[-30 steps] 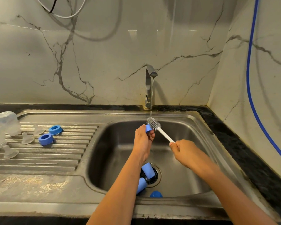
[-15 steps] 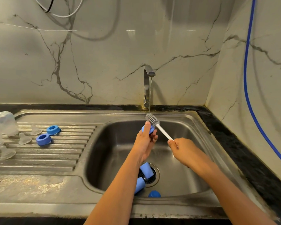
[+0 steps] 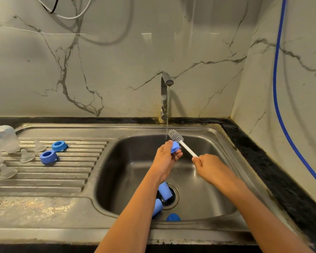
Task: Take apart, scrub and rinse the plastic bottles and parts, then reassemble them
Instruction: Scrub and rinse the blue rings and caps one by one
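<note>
My left hand grips a small blue plastic ring over the sink basin, just under the running water. My right hand holds the white handle of a bottle brush, whose grey bristle head sits right above the blue ring. Two blue bottle bodies lie by the drain, partly hidden by my left forearm, with a blue cap near the basin's front wall. Two blue rings and several clear teats rest on the drainboard.
The tap at the back of the sink runs a thin stream. Clear upturned cups stand at the drainboard's far left. A blue hose hangs down the right wall. A black counter edge borders the sink on the right.
My left hand has turned the blue ring so more of it shows beside the brush. The brush head has stayed close above it under the stream.
</note>
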